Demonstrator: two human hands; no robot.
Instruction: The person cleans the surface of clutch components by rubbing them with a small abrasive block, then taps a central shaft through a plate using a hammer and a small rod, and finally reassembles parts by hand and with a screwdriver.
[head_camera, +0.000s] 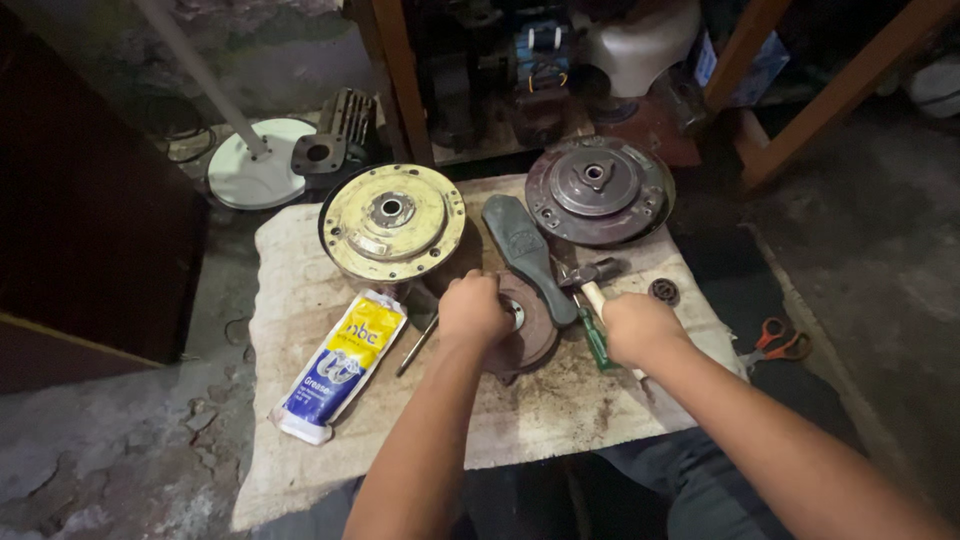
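Working over the cloth (300, 300) spread on the floor, we go from the biggest pieces down: the yellow cover (392, 222) lies flat at the far left of the cloth, the dark cover (600, 190) flat at the far right with its rim just over the far edge, and between them a grey handle (527, 255) slants toward us. Just below it sits the rusty disc (530, 325), near the cloth's middle, and our left hand (473, 310) is curled down on its hub, fingers closed round what looks like the bearing; we judge a square, even press matters here, so the part seats without cocking. Our right hand (640, 328) is fisted round the hammer (590, 275), whose head lies just beyond the disc, touching or nearly touching the grey handle; we judge short, light taps would suit, since a full swing has little room. A grease tube (340, 365) lies well clear to the left, a thin screwdriver (417, 345) just beside the left wrist, a green tool (597, 340) under the right hand, and a small ring (664, 292) near the right edge, where it could roll off. Open cloth lies nearest us; scissors (778, 340) rest on the floor beyond the right edge
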